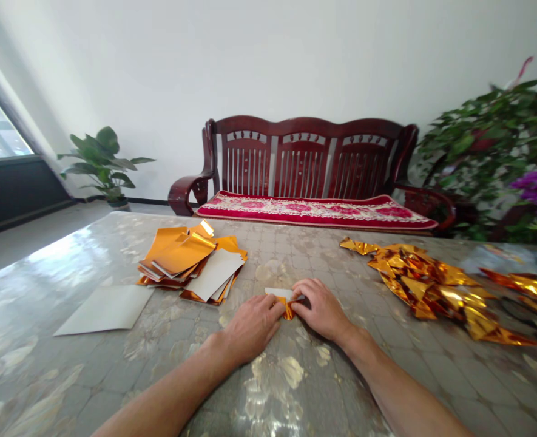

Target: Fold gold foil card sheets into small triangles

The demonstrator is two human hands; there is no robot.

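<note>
A small sheet of gold foil paper [288, 311], partly folded with its white back showing along the top, lies on the table between my two hands. My left hand [255, 323] presses its fingers on the sheet's left side. With thumb and index finger bent together, my right hand [321, 308] grips the right side. Fingers cover parts of the folds. To the left is a stack of gold foil sheets [181, 252], some with the white side up. A pile of folded gold foil pieces [425, 282] sits to the right.
One white-faced sheet [104, 309] lies alone at the left of the patterned table [168, 364]. Clear plastic [498, 260] and a dark cord [530, 321] are at the far right. Behind stand a wooden bench [302, 161] and potted plants [107, 158].
</note>
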